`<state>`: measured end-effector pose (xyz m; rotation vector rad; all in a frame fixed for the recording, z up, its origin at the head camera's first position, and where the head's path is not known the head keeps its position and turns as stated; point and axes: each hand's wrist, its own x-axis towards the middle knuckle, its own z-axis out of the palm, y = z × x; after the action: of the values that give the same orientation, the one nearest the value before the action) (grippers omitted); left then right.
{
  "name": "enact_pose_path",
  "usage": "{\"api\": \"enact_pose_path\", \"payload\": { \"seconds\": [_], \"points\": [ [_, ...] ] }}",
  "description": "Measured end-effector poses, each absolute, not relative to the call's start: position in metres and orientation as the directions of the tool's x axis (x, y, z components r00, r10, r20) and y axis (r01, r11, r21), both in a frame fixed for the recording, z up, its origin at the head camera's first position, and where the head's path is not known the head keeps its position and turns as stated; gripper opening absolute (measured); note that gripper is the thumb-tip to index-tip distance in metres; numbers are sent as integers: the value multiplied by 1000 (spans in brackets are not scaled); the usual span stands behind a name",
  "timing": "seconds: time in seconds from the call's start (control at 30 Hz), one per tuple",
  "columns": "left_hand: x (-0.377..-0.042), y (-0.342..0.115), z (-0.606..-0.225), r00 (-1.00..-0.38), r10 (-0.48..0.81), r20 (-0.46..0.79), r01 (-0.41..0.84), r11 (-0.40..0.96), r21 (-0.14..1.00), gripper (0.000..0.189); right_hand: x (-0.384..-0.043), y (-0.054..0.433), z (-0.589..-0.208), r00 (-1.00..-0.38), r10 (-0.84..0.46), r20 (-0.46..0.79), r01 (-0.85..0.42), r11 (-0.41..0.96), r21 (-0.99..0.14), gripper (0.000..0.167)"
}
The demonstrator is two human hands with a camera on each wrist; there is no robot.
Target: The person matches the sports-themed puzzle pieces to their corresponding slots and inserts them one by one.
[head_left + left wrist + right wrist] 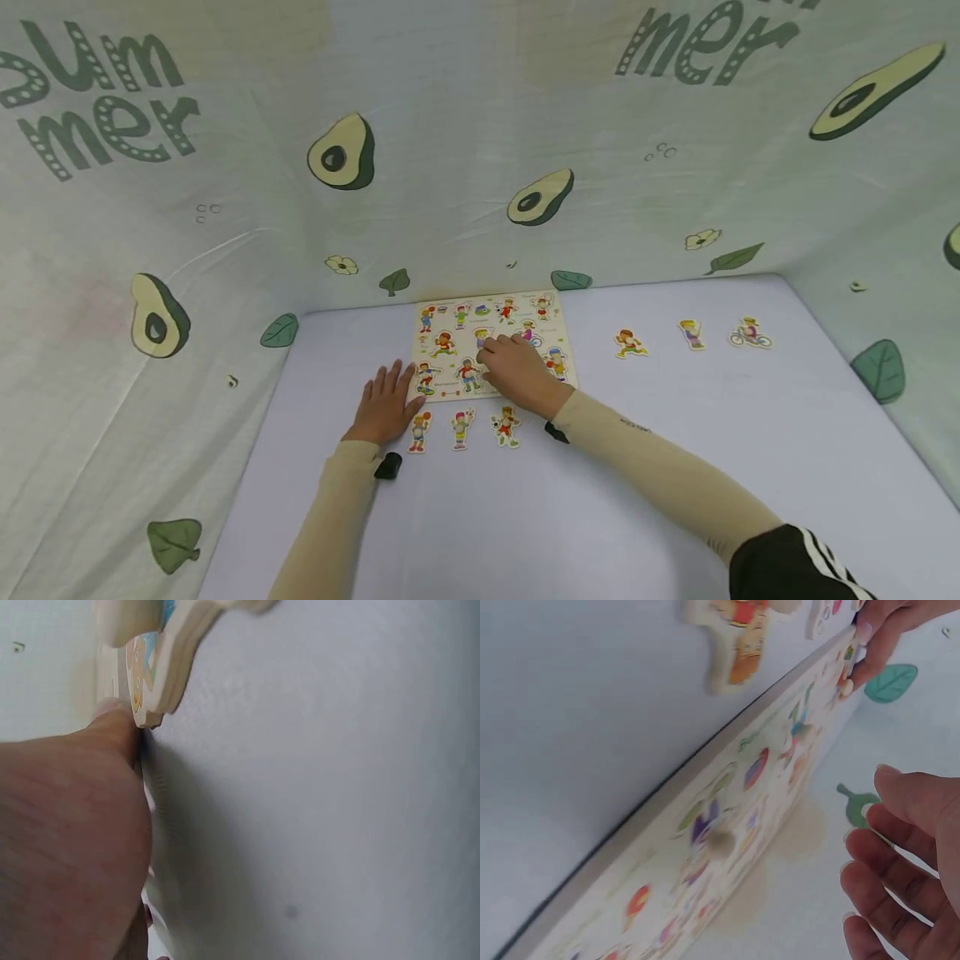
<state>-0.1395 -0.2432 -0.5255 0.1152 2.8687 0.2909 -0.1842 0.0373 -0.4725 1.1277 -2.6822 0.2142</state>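
Note:
A flat wooden picture puzzle board (487, 301) with small printed sports figures lies at the table's far edge. My left hand (384, 407) rests with straight, spread fingers at the board's left edge; in the left wrist view, its thumb side (67, 840) is close to a thick wooden piece (180, 664). My right hand (517, 371) is over the middle of the board. The right wrist view shows its loosely bent fingers (885, 900) apart from the thumb, nothing between them. Round pegs stand on several fitted figures, such as this peg (721, 841).
In front of the board lie three loose figures: a ball player (419, 433), a figure in a red cap (461, 428) and a footballer (506, 427). Rightward lie a runner (630, 344), a blue-and-yellow figure (692, 335) and a cyclist (750, 333). A printed cloth (450, 125) hangs behind.

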Motion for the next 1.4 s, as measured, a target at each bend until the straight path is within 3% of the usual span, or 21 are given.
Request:
{"api": "enact_pose_path", "payload": {
  "seconds": [0.4, 0.9, 1.4],
  "points": [
    [-138, -240, -511, -962, 111, -248, 54, 973, 224, 71, -179, 100, -476, -758, -578, 301, -637, 755, -155, 24],
    [-137, -238, -509, -961, 106, -254, 47, 973, 228, 71, -185, 177, -488, -852, -441, 282, -497, 850, -171, 27],
    [-134, -237, -514, -963, 103, -251, 43, 971, 236, 71, -207, 240, -501, -897, -335, 288, -402, 890, -216, 27]
  ]
}}
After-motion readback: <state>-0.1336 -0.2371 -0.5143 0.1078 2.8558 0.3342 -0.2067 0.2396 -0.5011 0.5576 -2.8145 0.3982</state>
